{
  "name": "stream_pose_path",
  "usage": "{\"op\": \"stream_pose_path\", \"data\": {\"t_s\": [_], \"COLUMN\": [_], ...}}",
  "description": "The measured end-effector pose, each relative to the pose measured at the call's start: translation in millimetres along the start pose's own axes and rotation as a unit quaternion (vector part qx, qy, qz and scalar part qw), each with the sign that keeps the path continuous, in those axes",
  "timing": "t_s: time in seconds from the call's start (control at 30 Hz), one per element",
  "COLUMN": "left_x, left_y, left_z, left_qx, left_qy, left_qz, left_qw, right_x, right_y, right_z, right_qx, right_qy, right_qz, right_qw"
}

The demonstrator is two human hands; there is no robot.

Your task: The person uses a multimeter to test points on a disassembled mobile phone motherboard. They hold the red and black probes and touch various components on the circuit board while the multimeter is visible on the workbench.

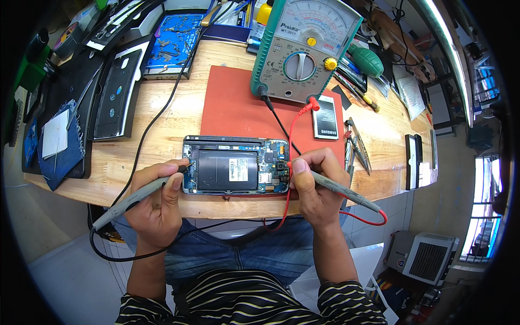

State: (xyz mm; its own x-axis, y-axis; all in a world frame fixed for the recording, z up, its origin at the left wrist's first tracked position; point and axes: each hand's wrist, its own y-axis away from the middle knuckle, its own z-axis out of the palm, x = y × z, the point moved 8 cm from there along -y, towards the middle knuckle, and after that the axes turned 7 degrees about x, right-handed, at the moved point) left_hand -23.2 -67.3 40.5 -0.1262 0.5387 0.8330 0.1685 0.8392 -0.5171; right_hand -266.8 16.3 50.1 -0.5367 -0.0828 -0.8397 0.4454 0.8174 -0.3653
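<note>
An opened smartphone [227, 165] lies sideways at the table's front edge, its circuit boards and black battery bay exposed. My left hand [157, 197] is closed around a grey test probe [135, 196] with a black lead, its tip at the phone's left end. In my right hand [319, 184] is a second grey probe [352, 196] with a red lead, pointed at the board on the phone's right end. Whether either tip touches metal is too small to tell. Both leads plug into a green-framed analog multimeter [300, 49] standing beyond the phone.
A red-brown mat [233, 103] lies behind the phone. Right of it are a phone battery [325, 119], tweezers [357, 146] and a green blower bulb [366, 60]. At left are a boxed phone shell [116, 95], a blue parts tray [172, 40] and a denim cloth [67, 146].
</note>
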Motion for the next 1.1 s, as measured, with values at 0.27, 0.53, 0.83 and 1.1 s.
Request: {"op": "stream_pose_path", "data": {"t_s": [0.27,0.53,0.83,1.1], "left_x": [1.4,1.2,0.5,0.9], "left_y": [0.0,-0.1,0.4,1.2], "left_z": [2.0,1.0,0.8,2.3], "left_qx": [-0.011,0.0,0.005,-0.012], "left_qy": [-0.009,0.003,0.011,-0.003], "left_qz": [-0.022,0.01,0.006,-0.021], "left_qw": [1.0,1.0,1.0,1.0], "right_x": [-0.2,-0.1,-0.1,-0.4], "right_y": [-0.3,-0.2,1.1,0.9], "right_z": [0.0,-1.2,0.4,0.3], "right_qx": [0.001,0.026,-0.004,-0.004], "right_qy": [0.001,-0.016,0.0,-0.006], "right_qz": [-0.008,-0.003,-0.002,-0.002], "right_qw": [1.0,1.0,1.0,1.0]}}
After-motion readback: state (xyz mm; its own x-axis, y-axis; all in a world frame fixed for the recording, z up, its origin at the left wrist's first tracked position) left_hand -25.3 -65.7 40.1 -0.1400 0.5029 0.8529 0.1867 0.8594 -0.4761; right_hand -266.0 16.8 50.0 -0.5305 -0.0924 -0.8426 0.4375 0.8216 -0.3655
